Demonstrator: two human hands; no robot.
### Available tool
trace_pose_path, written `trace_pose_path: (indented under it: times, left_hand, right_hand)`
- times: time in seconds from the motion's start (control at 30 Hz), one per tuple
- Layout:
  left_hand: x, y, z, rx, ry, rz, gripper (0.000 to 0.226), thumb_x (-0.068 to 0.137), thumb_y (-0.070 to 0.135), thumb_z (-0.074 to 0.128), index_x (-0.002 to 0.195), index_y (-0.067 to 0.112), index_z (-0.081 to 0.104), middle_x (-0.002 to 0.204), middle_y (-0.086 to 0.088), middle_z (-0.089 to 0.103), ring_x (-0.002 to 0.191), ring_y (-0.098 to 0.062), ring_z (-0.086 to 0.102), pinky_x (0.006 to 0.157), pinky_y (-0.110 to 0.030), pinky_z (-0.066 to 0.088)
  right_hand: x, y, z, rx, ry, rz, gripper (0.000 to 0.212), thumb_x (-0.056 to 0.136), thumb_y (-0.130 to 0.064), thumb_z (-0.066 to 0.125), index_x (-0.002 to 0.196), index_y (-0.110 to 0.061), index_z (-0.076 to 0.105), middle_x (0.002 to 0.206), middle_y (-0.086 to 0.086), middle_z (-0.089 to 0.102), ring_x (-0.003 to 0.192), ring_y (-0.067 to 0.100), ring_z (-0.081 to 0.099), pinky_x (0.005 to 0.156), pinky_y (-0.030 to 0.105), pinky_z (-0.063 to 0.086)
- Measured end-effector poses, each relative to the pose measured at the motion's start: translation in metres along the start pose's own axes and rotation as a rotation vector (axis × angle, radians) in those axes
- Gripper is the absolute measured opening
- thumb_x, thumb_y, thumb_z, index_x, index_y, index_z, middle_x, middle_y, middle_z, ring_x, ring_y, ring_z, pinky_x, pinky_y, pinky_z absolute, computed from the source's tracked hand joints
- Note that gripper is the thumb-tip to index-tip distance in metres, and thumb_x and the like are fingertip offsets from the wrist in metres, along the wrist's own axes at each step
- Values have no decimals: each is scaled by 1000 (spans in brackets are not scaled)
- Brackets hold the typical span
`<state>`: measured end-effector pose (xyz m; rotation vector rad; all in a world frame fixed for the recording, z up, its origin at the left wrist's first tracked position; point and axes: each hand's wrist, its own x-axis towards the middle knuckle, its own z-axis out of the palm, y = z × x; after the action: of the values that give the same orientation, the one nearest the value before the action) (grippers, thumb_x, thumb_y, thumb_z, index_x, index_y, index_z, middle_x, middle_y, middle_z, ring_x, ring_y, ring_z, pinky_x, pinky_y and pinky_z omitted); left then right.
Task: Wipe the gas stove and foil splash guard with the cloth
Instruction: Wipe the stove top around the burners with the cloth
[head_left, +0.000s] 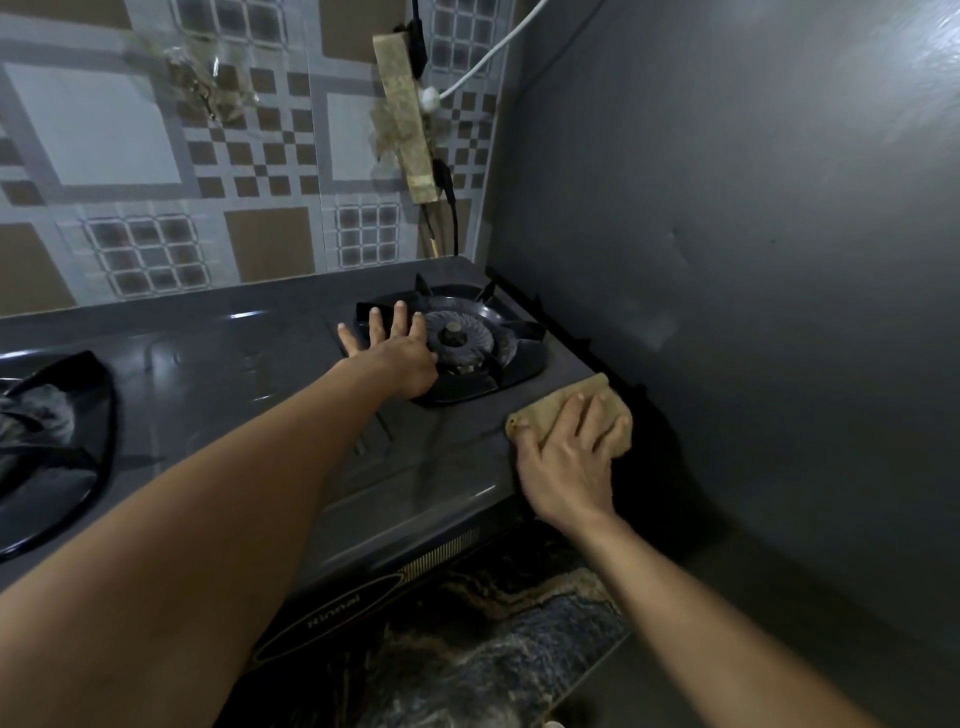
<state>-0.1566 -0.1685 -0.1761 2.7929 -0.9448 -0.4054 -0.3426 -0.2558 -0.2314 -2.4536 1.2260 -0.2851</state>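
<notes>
Cloth (574, 402): a tan, folded pad lying flat on the right edge of the gas stove (249, 364), just beside the foil splash guard (753, 260); the right hand (569, 457) presses down on it, fingers spread across its top and the thumb at its left corner, so the hand is flattened on the cloth rather than curled around it. Left hand (397, 351): open and flat, fingers splayed, resting on the stove top at the left rim of the right burner (457, 340), holding nothing; the two hands lie apart, with the burner's black pan support (511, 358) between them. Stove: dark grey and glossy, with a second black pan support (52, 447) at the far left of the view and a dark oval badge (332, 618) with lettering on the front panel. Splash guard: a dull grey, slightly dented sheet standing upright along the stove's right side and filling the right of the view. Behind the stove, a patterned tiled wall (156, 156) carries a grimy power strip (408, 114), set at a tilt, with a white cable (488, 52) and black cables plugged in. Below the stove front, a dark mottled countertop (519, 639).
</notes>
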Motion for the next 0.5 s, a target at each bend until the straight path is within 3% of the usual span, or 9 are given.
trace_pose_path:
  times: [0.27,0.37,0.43,0.5]
  left_hand:
    - [-2,-2,3,-33,-4,36,62,104,41,26,156,26,-4,162,-1,-22,148,-31,-20,114,-62,-13]
    - [-2,-2,2,-39,-7,37,61,104,44,23,156,29,-2,162,-1,-22,148,-32,-21,114,-62,-13]
    - [-4,-2,0,-46,-16,35,61,103,47,21,156,29,-3,162,-1,-21,147,-31,-21,114,-62,-14]
    - [-6,-2,-1,-49,-22,42,64,101,54,19,156,30,-4,162,-1,-21,147,-30,-22,113,-61,-16]
  right_hand:
    - [40,12,-22,-69,-1,75,69,96,-52,24,154,-19,9,163,8,1,145,44,-5,117,55,1]
    - [-4,-9,-3,-194,35,-178,63,95,-49,19,153,-26,18,163,5,9,146,41,-5,115,61,-3]
    - [-39,-30,10,-233,61,-415,69,90,-51,13,153,-25,21,162,5,14,147,38,-1,114,59,-5]
    - [-50,-37,13,-252,15,-512,70,89,-53,12,152,-25,22,161,4,15,148,34,1,116,55,-5]
